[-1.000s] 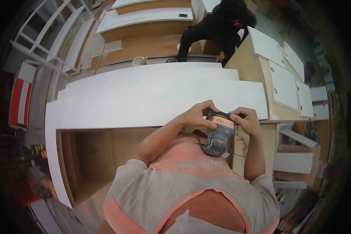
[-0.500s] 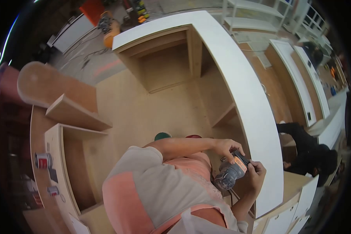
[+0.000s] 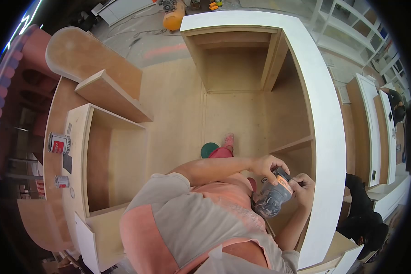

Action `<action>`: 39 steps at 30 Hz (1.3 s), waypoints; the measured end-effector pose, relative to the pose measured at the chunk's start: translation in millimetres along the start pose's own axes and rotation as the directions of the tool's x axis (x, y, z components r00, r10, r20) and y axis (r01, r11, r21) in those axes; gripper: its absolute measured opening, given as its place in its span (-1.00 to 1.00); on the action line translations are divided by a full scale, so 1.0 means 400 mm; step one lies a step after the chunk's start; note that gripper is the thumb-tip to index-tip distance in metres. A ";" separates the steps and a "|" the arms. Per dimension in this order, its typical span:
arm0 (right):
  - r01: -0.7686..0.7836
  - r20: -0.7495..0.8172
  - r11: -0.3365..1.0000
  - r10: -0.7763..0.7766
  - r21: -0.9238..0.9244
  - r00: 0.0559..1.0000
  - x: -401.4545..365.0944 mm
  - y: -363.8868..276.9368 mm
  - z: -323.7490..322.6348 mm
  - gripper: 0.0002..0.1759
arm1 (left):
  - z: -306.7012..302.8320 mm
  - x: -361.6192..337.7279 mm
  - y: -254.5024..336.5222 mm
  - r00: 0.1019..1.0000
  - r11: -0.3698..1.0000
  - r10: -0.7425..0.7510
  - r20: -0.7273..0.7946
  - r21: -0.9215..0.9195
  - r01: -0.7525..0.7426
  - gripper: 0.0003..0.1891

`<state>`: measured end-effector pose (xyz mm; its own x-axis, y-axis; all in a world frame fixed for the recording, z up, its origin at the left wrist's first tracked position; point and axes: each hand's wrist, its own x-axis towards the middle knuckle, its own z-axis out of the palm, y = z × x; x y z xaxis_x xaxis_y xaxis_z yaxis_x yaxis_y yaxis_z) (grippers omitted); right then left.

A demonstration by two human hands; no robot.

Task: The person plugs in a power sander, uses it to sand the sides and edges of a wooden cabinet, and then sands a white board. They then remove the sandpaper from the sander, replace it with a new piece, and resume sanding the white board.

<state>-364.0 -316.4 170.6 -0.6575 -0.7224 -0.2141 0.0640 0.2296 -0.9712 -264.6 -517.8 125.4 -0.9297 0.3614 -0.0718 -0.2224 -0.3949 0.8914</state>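
Note:
A dusty dark electric sander (image 3: 271, 199) with an orange label is held in front of my body, above the inner side of the white-edged counter. My left hand (image 3: 268, 167) grips its flat black end from the far side, fingers curled over the edge. At the same end, my right hand (image 3: 303, 186) pinches the near corner between thumb and fingers. Whether a sheet of sandpaper sits between those fingers is too small to make out. The sander's rounded body points down toward my torso.
The white counter top (image 3: 326, 137) curves along my right. At left, a large paint can (image 3: 59, 143) and a smaller can (image 3: 62, 181) stand on a wooden cabinet (image 3: 89, 160). A green round lid or stool (image 3: 209, 150) is near my foot. A person in black (image 3: 363, 223) crouches beyond the counter.
The view has swung, so the cabinets and cans appear shifted, and my foot now shows. Both hands keep hold of the sander, with only slight finger movement.

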 end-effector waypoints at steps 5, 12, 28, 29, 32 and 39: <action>-0.190 -0.071 0.979 0.184 -0.078 0.980 -0.011 -0.002 0.003 -0.88 | -0.010 0.016 -0.042 1.000 1.000 0.012 0.015 -0.004 -0.012 -0.40; 0.113 0.029 0.987 -0.110 -0.111 0.993 -0.032 0.093 -0.033 -0.91 | -0.021 0.037 -0.063 0.998 0.998 -0.007 0.056 0.067 0.003 -0.52; -0.107 0.007 0.993 0.107 0.045 0.994 -0.035 0.049 -0.036 -0.92 | 0.015 0.060 -0.079 0.962 0.992 0.073 -0.264 0.120 -0.042 -0.89; -0.099 0.014 0.994 0.098 0.046 0.995 -0.019 0.040 -0.033 -0.92 | 0.010 0.053 -0.065 0.960 0.991 0.078 -0.270 0.129 -0.045 -0.89; -0.161 0.022 0.976 0.160 0.144 0.987 -0.018 0.052 -0.034 -0.92 | 0.051 0.038 -0.035 0.931 0.989 0.080 -0.356 0.143 -0.030 -0.90; 0.094 0.099 0.993 -0.101 0.073 0.990 0.011 0.001 -0.030 -0.95 | 0.083 0.046 0.011 0.882 0.982 0.056 -0.468 0.186 0.036 -0.86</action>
<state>-375.9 -311.6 170.6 -0.5829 -0.8030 -0.1244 0.0568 0.1124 -0.9920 -272.9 -484.7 143.0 -0.9699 -0.0992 -0.2226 -0.1971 -0.2178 0.9559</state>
